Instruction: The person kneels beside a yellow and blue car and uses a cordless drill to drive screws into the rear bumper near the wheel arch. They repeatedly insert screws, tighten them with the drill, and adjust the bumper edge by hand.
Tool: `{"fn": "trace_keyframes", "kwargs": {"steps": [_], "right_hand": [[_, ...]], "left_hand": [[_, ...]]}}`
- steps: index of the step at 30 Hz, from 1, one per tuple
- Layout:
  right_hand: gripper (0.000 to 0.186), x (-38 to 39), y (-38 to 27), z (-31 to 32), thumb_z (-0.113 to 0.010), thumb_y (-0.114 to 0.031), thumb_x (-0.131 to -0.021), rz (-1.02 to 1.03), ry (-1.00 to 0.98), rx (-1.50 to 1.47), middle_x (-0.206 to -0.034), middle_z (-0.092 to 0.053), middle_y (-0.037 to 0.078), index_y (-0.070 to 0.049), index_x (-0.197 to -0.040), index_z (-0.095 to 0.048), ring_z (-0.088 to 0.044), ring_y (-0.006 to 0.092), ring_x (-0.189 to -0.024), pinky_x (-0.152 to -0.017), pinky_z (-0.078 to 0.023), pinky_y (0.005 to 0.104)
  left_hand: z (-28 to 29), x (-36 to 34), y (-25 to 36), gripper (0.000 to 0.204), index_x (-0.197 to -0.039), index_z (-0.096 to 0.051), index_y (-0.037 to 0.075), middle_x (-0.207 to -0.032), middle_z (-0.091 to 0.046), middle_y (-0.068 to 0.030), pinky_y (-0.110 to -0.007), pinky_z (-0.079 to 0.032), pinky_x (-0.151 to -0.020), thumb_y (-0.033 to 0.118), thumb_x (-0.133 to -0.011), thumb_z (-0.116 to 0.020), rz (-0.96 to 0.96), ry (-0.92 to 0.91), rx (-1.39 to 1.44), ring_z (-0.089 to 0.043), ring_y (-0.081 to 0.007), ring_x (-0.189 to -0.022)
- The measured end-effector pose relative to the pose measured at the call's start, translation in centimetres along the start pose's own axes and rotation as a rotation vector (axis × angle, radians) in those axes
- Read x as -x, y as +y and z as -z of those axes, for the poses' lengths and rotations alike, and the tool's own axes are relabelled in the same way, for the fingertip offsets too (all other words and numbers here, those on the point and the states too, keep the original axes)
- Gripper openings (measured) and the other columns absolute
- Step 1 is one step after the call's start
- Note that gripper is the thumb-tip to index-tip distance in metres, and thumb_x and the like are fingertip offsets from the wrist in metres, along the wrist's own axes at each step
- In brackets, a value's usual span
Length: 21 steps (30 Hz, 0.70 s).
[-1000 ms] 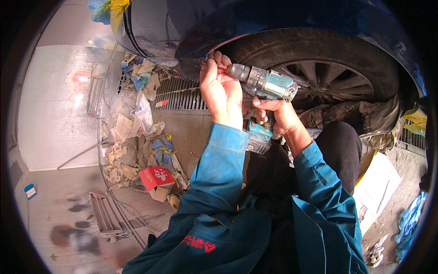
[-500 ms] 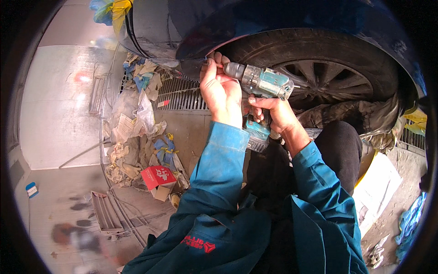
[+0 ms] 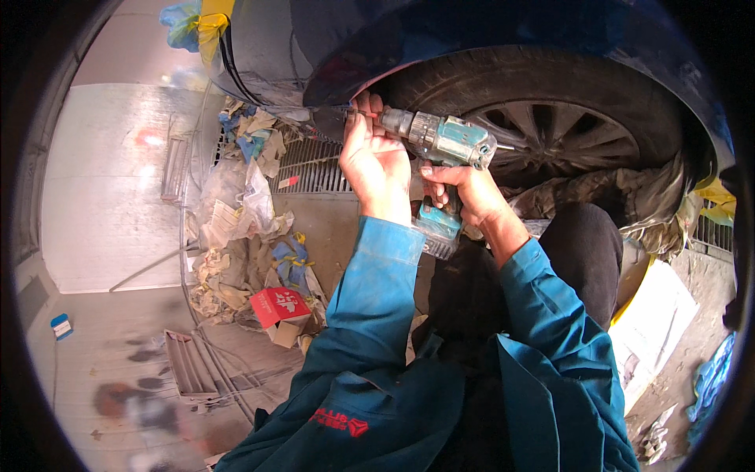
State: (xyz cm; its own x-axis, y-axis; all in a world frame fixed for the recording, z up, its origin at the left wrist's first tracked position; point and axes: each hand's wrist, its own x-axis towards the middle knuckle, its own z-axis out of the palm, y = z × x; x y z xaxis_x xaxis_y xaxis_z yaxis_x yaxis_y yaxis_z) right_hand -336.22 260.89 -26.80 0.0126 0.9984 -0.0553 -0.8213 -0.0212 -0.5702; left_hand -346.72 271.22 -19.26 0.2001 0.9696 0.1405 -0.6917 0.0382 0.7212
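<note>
Your right hand point(image 3: 476, 195) has its grip wrapped around the handle of the green drill point(image 3: 462, 143), near the wheel point(image 3: 578, 126). Your left hand point(image 3: 379, 177) is by the drill's nose with bent fingers; I can't tell if that grip pinches anything. The drill points at the car's point(image 3: 464, 23) low edge. Work looks under way; your fingers hide what is done or left.

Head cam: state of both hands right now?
Left hand: fingers curled just ahead of the drill's chuck; whether they grip anything cannot be told.
Right hand: closed, holding the cordless drill by its handle.
</note>
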Motion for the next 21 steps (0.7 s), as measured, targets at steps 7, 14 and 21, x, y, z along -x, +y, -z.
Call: {"fn": "trace_keyframes", "kwargs": {"steps": [7, 14, 21], "right_hand": [[0.009, -0.21, 0.08, -0.08, -0.076, -0.003, -0.09, 0.02, -0.02, -0.02, -0.066, -0.061, 0.004, -0.001, -0.095, -0.069, -0.052, 0.0138, -0.054, -0.056, -0.042, 0.0297], [0.01, -0.46, 0.25, -0.17, -0.076, -0.003, -0.09, 0.04, -0.017, -0.023, -0.067, -0.062, 0.004, 0.0, -0.097, -0.069, -0.052, 0.0137, -0.054, -0.055, -0.043, 0.03], [0.012, -0.68, 0.31, -0.08, -0.078, -0.004, -0.09, 0.041, -0.032, -0.003, -0.067, -0.062, 0.005, 0.0, -0.098, -0.07, -0.053, 0.0145, -0.053, -0.055, -0.043, 0.0304]], "left_hand": [[0.21, 0.36, 0.16, 0.029, -0.133, -0.068, 0.004, -0.134, -0.073, -0.0116, -0.04, -0.051, -0.11, 0.011, -0.109, -0.053, 0.009, 0.031, -0.021, -0.067, -0.0216, -0.124], [0.69, 0.26, 0.36, 0.035, -0.14, -0.062, 0.003, -0.141, -0.069, -0.014, -0.041, -0.05, -0.111, 0.007, -0.109, -0.048, 0.035, -0.035, -0.019, -0.065, -0.0238, -0.127], [0.19, 0.71, 0.09, 0.04, -0.147, -0.058, 0.004, -0.145, -0.065, -0.0133, -0.041, -0.047, -0.114, 0.007, -0.109, -0.048, 0.031, 0.018, -0.064, -0.062, -0.0236, -0.129]]}}
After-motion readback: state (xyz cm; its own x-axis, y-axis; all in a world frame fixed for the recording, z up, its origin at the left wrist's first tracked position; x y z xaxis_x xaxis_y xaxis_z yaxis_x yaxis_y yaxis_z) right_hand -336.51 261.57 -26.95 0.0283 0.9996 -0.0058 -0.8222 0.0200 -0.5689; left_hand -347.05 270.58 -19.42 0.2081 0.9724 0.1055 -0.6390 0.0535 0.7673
